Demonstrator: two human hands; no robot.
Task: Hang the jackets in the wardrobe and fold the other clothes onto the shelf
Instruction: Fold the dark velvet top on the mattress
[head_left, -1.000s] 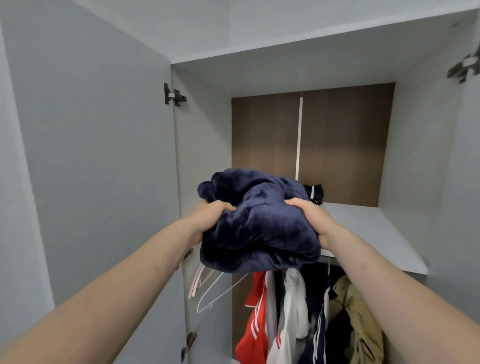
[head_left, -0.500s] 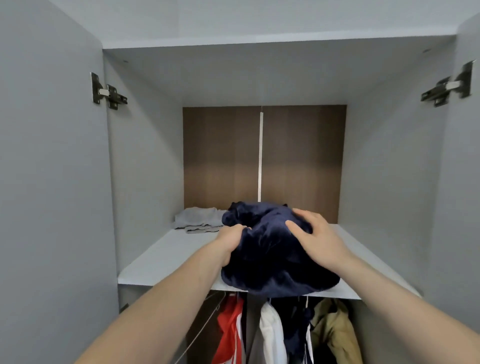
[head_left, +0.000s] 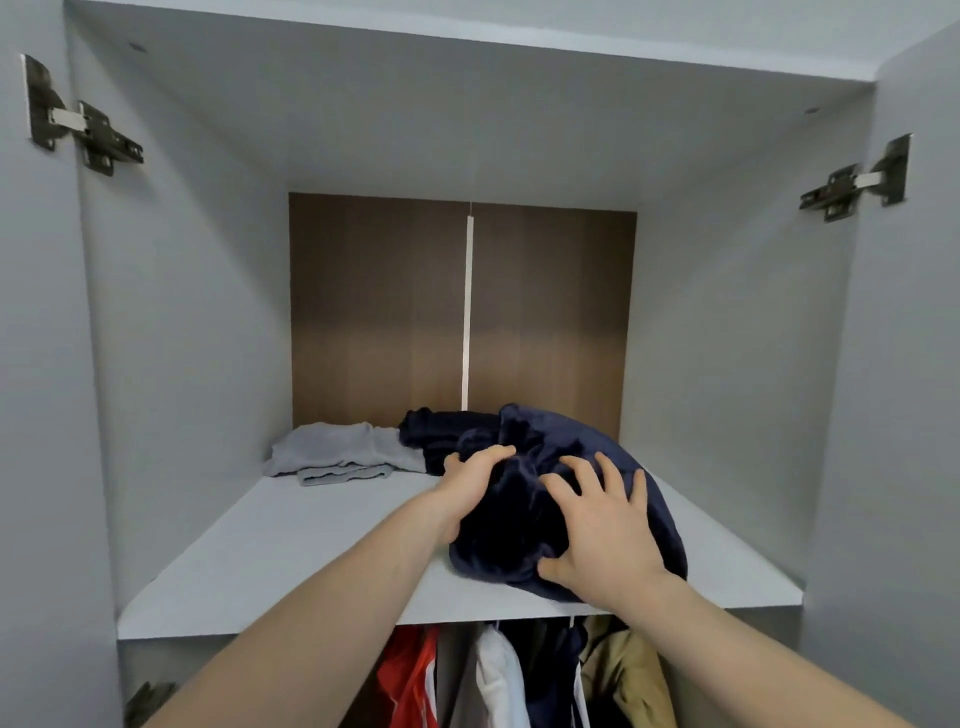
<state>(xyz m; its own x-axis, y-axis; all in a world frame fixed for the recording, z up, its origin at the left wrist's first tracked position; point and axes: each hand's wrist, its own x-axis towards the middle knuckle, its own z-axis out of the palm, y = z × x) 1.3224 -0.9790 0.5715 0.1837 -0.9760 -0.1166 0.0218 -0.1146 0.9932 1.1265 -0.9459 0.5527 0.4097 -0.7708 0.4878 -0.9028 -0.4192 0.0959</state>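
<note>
A bundled dark navy fleece garment (head_left: 566, 467) lies on the grey wardrobe shelf (head_left: 291, 561), right of centre. My left hand (head_left: 475, 480) grips its left side, fingers curled into the fabric. My right hand (head_left: 602, 525) rests on top of it with fingers spread and straight. Behind it, at the back of the shelf, lie another dark navy garment (head_left: 436, 428) and a folded grey garment (head_left: 337, 452). Below the shelf hang jackets: a red one (head_left: 410, 675), a white one (head_left: 498, 680) and a khaki one (head_left: 623, 675).
Both wardrobe doors stand open, with metal hinges at the upper left (head_left: 78, 124) and upper right (head_left: 857, 182). The brown back panel (head_left: 379, 312) closes the compartment. Bare shelf surface lies to the left and far right of the bundle.
The navy bundle went from being held in the air before the wardrobe to lying on the shelf, pushed further in. My right hand's fingers have spread flat on it. The view moved closer.
</note>
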